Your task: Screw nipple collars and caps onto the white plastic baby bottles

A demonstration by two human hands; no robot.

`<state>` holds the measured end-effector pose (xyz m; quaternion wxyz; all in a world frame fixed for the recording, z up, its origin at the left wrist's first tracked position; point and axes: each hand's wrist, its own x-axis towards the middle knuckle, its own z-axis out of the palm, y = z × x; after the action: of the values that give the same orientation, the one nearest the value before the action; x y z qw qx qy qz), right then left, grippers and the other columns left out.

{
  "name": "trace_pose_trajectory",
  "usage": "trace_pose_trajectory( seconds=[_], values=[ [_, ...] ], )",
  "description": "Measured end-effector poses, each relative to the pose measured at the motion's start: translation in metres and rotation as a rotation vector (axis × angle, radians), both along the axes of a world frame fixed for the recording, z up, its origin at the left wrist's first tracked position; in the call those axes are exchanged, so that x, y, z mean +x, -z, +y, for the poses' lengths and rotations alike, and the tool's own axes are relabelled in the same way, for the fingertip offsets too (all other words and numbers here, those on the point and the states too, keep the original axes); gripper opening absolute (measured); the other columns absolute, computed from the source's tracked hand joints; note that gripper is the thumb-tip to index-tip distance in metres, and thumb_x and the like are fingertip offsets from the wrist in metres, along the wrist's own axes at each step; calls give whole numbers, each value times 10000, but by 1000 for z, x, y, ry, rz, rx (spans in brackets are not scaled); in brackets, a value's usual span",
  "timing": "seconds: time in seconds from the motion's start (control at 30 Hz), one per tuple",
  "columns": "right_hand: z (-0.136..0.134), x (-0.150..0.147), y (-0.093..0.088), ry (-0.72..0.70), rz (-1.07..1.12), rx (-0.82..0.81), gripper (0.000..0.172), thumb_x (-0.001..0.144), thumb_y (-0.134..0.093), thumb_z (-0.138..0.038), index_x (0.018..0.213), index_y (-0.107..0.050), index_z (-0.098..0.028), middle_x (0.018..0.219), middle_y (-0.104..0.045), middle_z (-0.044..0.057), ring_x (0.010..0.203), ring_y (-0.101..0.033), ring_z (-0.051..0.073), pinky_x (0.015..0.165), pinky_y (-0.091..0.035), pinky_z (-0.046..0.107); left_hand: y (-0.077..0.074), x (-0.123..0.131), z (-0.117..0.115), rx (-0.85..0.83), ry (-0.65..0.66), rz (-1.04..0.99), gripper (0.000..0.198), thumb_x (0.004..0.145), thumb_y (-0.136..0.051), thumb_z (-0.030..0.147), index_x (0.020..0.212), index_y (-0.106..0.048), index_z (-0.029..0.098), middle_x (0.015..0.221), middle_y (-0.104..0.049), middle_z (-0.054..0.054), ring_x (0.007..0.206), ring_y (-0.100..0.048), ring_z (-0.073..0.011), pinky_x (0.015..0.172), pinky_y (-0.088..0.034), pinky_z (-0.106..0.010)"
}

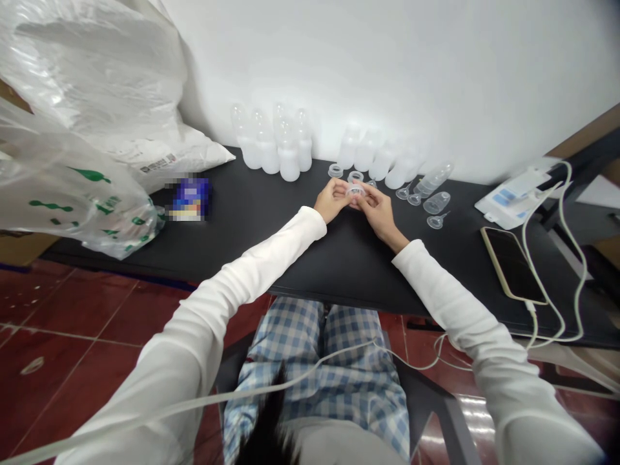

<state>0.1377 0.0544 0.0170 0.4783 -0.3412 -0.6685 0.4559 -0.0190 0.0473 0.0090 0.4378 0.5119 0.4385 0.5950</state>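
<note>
My left hand (332, 202) and my right hand (380, 212) meet over the black table, fingers closed on a translucent bottle collar ring (355, 190) between them. Whether a teat sits inside that ring is too small to tell. Just beyond my fingers lie two more collar rings, one farther left (335, 170) and one close behind my hands (355, 175). To the right of my right hand are several clear bottle teats (435, 221) and clear dome caps (436, 203). Behind these, a row of frosted baby bottles without caps (385, 159) stands along the wall.
Several capped baby bottles (289, 152) stand upright at the back left. Large plastic bags (111, 206) and a blurred blue packet (190, 199) occupy the left side. A phone (513, 263) with a white cable (584, 271) lies at right, near a white-blue package (516, 194).
</note>
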Motion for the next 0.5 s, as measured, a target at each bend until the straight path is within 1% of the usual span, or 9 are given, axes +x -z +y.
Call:
trace_pose_trajectory(
  seconds=[0.17,0.33,0.5],
  values=[
    [-1,-2,0,64,-20,22,622,749,-787,-694,1185,-767,-251,1108,-780,76,857,-739,221,866,-685,474,2,0,1,-1,-28,52,288,765,-815,109,903,-575,188,867,-698,0,828,-685,-115,840,-559,-259],
    [-2,-5,1,118,-51,73,534,779,-768,-678,1122,-785,-270,1062,-775,67,804,-727,216,805,-699,468,2,1,-1,21,-54,104,282,780,-805,123,906,-566,204,862,-692,9,810,-678,-119,793,-563,-256],
    [0,-7,6,122,-13,27,594,751,-765,-726,1134,-772,-271,1026,-776,58,811,-742,220,816,-701,467,-2,2,-5,54,-96,159,244,804,-786,138,914,-579,204,846,-695,15,791,-674,-107,773,-565,-237]
  ],
)
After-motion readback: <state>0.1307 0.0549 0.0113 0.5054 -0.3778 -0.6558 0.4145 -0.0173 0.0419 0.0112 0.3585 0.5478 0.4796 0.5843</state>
